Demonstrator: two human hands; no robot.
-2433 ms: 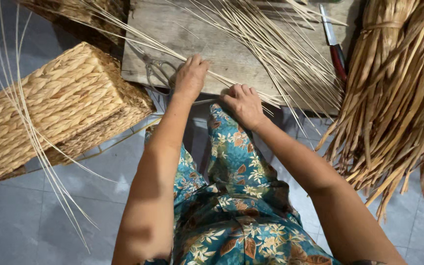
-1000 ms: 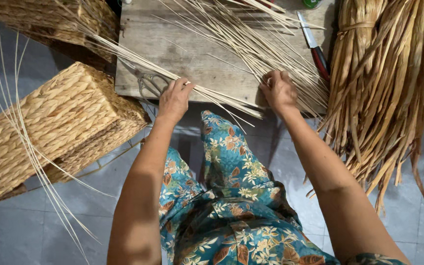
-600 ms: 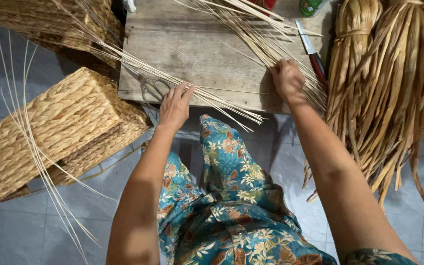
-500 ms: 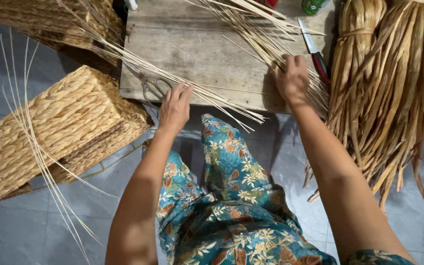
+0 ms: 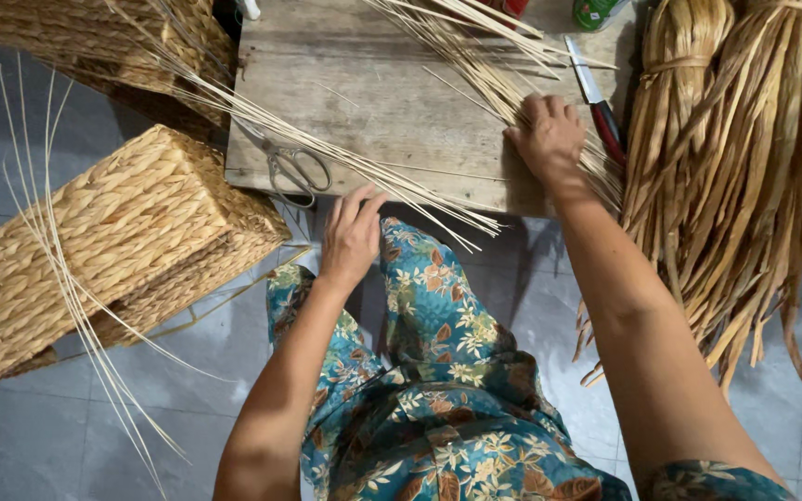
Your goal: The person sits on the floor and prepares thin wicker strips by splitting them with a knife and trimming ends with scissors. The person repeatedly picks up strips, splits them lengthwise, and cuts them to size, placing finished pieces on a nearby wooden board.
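Two bare hands work at a wooden board (image 5: 392, 102): the right hand (image 5: 549, 139) lies palm down with fingers curled onto a fan of thin reed sticks (image 5: 475, 65), pressing them against the board, though whether any is pinched cannot be told; the left hand (image 5: 350, 237) is held loose and apart at the board's near edge, its fingertips touching the tips of a second fan of sticks (image 5: 364, 167). One pair of scissors (image 5: 294, 172) lies just left of the left hand. One red-handled knife (image 5: 596, 102) sits just beside the right hand. Beyond it hang two bundles of dried leaf strips (image 5: 744, 176). One woven basket (image 5: 104, 241) lies tipped far left, loose sticks across it.
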